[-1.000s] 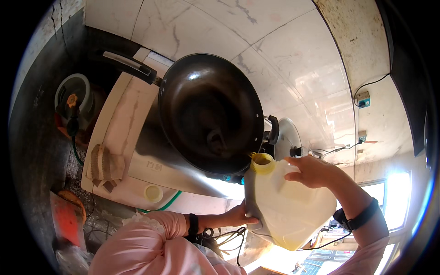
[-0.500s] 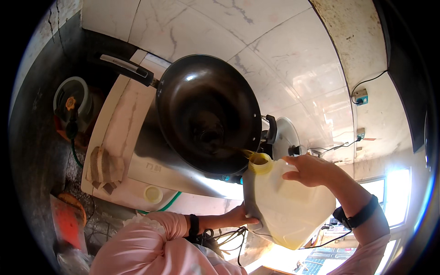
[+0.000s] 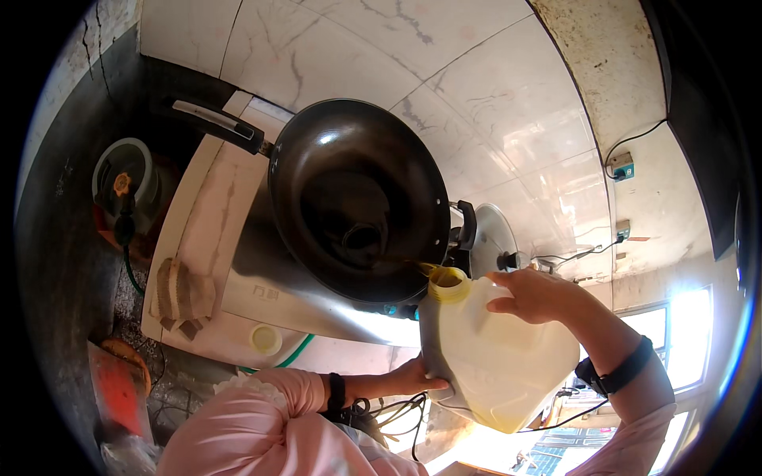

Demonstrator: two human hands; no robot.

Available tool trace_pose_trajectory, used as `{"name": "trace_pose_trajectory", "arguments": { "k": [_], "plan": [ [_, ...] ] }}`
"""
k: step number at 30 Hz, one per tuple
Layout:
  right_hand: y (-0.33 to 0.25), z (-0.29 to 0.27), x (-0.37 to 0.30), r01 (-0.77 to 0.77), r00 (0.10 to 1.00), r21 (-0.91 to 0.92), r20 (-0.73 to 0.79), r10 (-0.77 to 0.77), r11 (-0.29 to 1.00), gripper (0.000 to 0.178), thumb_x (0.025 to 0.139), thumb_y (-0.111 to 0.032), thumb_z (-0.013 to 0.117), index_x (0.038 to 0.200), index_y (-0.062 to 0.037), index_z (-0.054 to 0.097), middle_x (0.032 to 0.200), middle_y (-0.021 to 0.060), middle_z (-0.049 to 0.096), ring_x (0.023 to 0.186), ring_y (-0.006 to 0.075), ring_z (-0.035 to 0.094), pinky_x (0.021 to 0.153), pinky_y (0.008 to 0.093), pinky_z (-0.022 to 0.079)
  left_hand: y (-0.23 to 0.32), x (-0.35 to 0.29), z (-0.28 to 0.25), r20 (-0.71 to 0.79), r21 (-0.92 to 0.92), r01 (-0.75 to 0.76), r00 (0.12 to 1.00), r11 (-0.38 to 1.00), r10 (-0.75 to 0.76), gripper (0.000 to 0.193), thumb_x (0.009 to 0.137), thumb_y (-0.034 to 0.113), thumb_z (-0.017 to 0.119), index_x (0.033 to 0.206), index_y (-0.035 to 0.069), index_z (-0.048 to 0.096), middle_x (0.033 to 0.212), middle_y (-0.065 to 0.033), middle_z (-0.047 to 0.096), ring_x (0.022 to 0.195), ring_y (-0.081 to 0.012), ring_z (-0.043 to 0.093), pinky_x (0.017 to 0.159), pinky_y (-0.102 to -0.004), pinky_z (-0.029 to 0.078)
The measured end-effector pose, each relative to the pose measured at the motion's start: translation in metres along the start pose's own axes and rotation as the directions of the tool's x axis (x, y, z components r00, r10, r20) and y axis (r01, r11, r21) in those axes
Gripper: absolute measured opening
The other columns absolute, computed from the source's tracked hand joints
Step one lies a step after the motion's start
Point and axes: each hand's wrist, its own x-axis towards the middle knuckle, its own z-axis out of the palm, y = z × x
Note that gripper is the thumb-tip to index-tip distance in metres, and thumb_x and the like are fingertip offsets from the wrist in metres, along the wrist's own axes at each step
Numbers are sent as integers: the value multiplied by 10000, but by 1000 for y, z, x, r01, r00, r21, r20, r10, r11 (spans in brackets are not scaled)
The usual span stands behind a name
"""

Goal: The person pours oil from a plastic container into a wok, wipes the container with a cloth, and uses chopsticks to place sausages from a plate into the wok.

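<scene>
A large translucent plastic jug (image 3: 500, 357) is tilted with its yellow-rimmed mouth over the near right edge of a dark wok (image 3: 333, 159). A thin stream of yellowish-brown oil (image 3: 406, 264) runs from the mouth into the wok, where a dark pool lies at the bottom. My right hand (image 3: 536, 295) is closed around the top of the jug, at its handle. Lower down, my left hand (image 3: 413, 376) grips the jug's base edge and steadies it. The wok rests on a metal gas stove (image 3: 262, 278), its long handle pointing left.
On the pale counter lie a striped cloth (image 3: 182, 293) and a round yellowish cap (image 3: 266, 338). A glass lid (image 3: 494, 238) stands behind the wok's right side handle. Left of the counter is a gas cylinder (image 3: 123, 186) with a green hose. Tiled wall (image 3: 357, 47) rises behind.
The pool of oil in the wok has spread wider. Both hands keep their hold and the jug stays nearly in place, still pouring.
</scene>
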Motion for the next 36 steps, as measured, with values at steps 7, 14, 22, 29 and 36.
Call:
{"name": "trace_pose_trajectory", "arguments": {
  "k": [7,14,22,29,36],
  "plan": [
    [4,6,1,4,1000,29,-26,-3,1000,564,854,-378,567,1291,-52,426,1112,190,585,1058,328,549,894,394,430,-2,-1,-2,-14,-2,-13,1000,1000,13,546,804,163,675,1262,19,414,1231,-124,510,1145,-219,468,966,-362,380],
    [2,4,0,-5,1000,-12,15,6,1000,565,857,-387,560,1287,-45,430,1111,191,584,1056,329,549,897,394,428,1,-2,0,-3,31,11,1000,999,-11,554,806,171,674,1267,20,406,1235,-121,505,1153,-219,461,974,-363,371],
    [0,4,-1,-3,1000,-50,6,3,999,572,863,-396,548,1298,-48,421,1131,180,577,1071,319,542,904,393,425,-7,-2,3,-3,-13,-9,1000,1000,9,552,809,170,673,1267,23,403,1242,-124,497,1156,-216,457,973,-360,373],
    [1,8,-7,4,1000,3,-18,-4,1000,564,860,-376,558,1289,-36,421,1110,196,580,1050,328,549,876,392,437,-3,-4,-6,-43,50,14,999,999,-12,613,793,173,691,1291,29,362,1248,-122,495,1167,-220,451,978,-363,369],
    [13,15,-36,98,981,181,-185,-64,979,551,857,-337,569,1274,-12,414,1063,231,587,999,356,565,845,395,442,44,-9,-27,-109,342,227,973,912,-201,1002,687,359,762,1388,39,121,1216,-217,503,1108,-340,520,918,-382,428]
  ]
}}
